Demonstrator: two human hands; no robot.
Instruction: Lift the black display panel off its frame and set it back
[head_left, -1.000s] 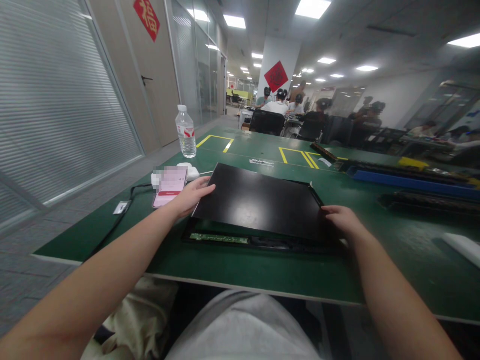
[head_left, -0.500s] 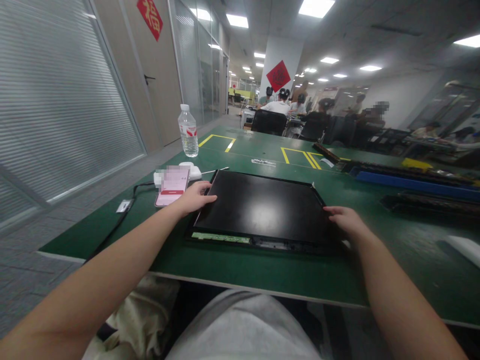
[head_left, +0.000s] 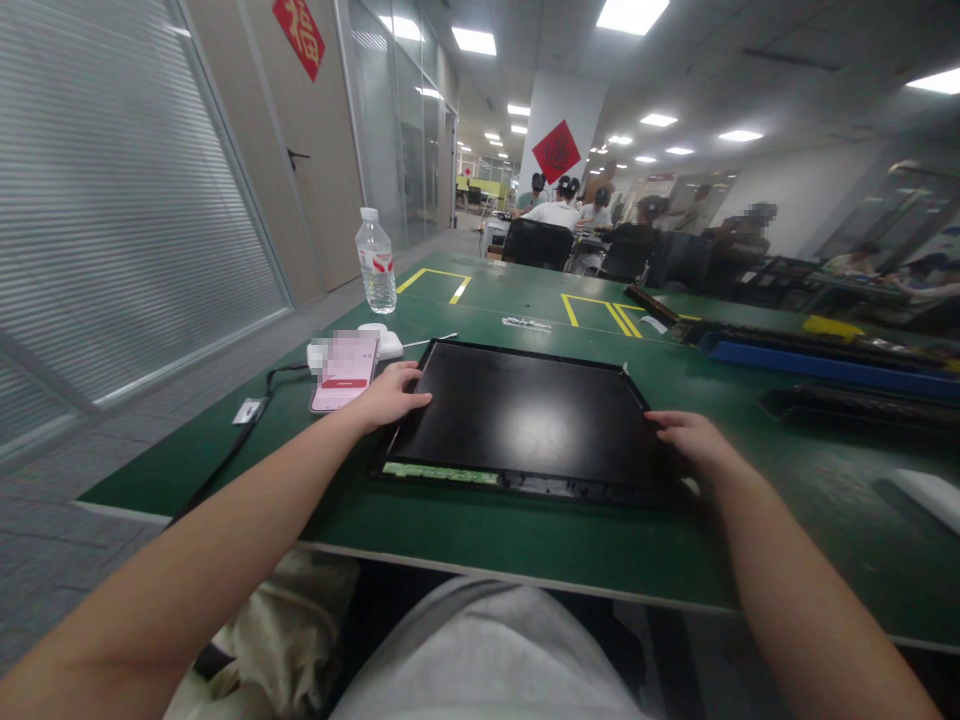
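Observation:
A black LCD screen panel [head_left: 517,410] lies face up in a dark frame on the green table [head_left: 465,535]. Along its near edge runs a thin green circuit board strip [head_left: 439,473]. My left hand [head_left: 394,397] grips the panel's left edge, thumb on top, with the other fingers partly hidden at the side. On the opposite side, my right hand [head_left: 694,440] holds the right edge, its fingertips at the frame and some fingers hidden beneath.
Left of the panel lie a phone [head_left: 346,375] and a white device [head_left: 384,342] with a black cable [head_left: 240,440]. A water bottle [head_left: 376,262] stands behind them. Dark strips and a blue bar [head_left: 825,366] lie at the right, near a white object [head_left: 930,497]. People sit beyond.
Almost nothing differs. Both hands keep their hold on the panel's sides, and the panel stays in the same place.

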